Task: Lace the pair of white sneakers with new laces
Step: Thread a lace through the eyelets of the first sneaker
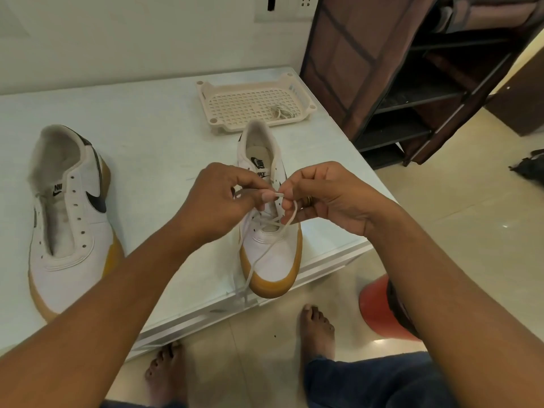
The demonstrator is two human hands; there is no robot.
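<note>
Evidently limp (and light), the lace point(279, 195) is pinched between left hand point(223, 198) and right hand point(323, 195) fingertips; hold its stiff tip.

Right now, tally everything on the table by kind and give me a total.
Sneakers: 2, the unlaced sneaker and the part-laced sneaker
Laces: 2, the lace being threaded and the bundled lace in the tray
Tray: 1
Total: 5
</note>
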